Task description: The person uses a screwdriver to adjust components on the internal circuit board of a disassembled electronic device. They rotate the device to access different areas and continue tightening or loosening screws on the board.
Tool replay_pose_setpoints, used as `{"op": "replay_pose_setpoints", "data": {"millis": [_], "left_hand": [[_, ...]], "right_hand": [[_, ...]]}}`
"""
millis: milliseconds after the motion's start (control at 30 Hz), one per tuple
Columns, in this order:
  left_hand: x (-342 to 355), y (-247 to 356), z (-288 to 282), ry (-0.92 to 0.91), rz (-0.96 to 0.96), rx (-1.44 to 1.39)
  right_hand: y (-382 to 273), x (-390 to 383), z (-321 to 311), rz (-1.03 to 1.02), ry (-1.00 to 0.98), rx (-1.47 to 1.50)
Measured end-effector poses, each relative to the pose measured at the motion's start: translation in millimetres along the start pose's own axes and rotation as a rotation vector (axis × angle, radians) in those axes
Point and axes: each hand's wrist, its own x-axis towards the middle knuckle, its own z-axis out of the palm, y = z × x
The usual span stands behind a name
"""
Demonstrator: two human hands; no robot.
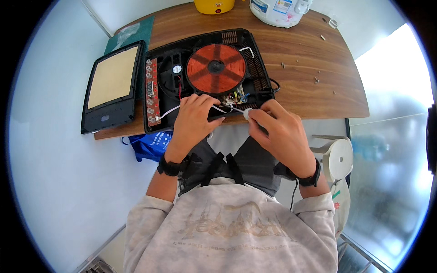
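Note:
An opened induction cooker base [261, 63] lies on the wooden table, its round copper coil [200, 68] exposed. My right hand [280, 129] is closed around the pale handle of a screwdriver [247, 113]. The screwdriver's thin shaft points left toward the small circuit board [233, 97] below the coil; its tip is hard to make out. My left hand [193, 118] rests over the base's near edge, fingers bent downward and thumb apart from them. A white cable [169, 112] runs from the red display board [152, 93] under that hand and comes out toward the circuit board.
The cooker's black top panel [111, 77] leans at the left, partly on a green mat [144, 32]. Loose screws [317, 80] are scattered on the right of the table [337, 98]. A yellow container [214, 5] and a white appliance [277, 11] stand at the back. A white stool [339, 157] is at the right.

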Motion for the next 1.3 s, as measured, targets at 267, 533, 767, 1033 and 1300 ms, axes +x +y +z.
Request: {"op": "replay_pose_setpoints", "data": {"millis": [267,533,767,1033,1300], "left_hand": [[-1,-1,-3,0.003,0.006,0.01],[-2,-2,-4,-0.014,0.012,-0.013],[-2,-3,-3,0.011,0.032,-0.014],[-2,-4,-2,0.011,0.024,-0.03],[-3,-4,-4,-0.061,-0.016,-0.047]], "right_hand": [[-13,54,2,-0.093,0.027,0.135],[-12,63,19,-0.048,0.062,0.26],[-11,72,10,-0.012,0.047,0.216],[-9,81,23,-0.052,0.122,0.349],[-6,90,23,-0.087,0.272,0.238]]}}
